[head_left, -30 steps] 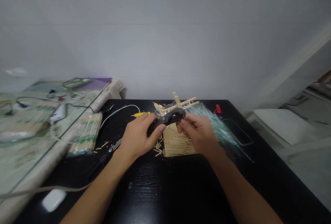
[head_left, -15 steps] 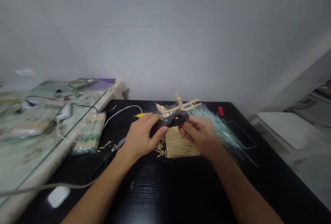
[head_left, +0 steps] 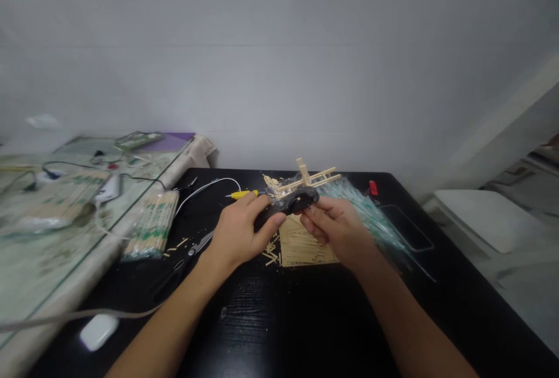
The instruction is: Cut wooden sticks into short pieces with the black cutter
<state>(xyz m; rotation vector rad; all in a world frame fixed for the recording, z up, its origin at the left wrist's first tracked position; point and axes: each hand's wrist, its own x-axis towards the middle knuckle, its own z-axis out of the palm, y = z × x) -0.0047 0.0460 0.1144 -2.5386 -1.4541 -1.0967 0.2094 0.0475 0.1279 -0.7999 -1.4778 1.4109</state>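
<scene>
My left hand (head_left: 243, 222) is wrapped round a black curved tool (head_left: 292, 203), thumb below it and fingers above. Its exact kind cannot be made out. My right hand (head_left: 339, 226) is closed in a pinch at the tool's right end; what sits between those fingertips is hidden. Directly behind the tool stands a small frame of wooden sticks (head_left: 305, 174) with an upright piece. Below the hands lies a light wooden panel (head_left: 308, 250) with thin sticks on it, and short cut stick pieces (head_left: 271, 255) are scattered at its left.
Scissors (head_left: 192, 253) lie left of my forearm, near a bagged stick bundle (head_left: 152, 223). A yellow-handled tool (head_left: 243, 194), white cable (head_left: 205, 187), clear plastic wrapping (head_left: 364, 206), phone (head_left: 406, 226), red item (head_left: 372, 187) and white case (head_left: 99, 332) are on the black table (head_left: 305, 320).
The gap in the black tool's curved part, light before, now looks dark and narrower. Both hands stay in nearly the same place.
</scene>
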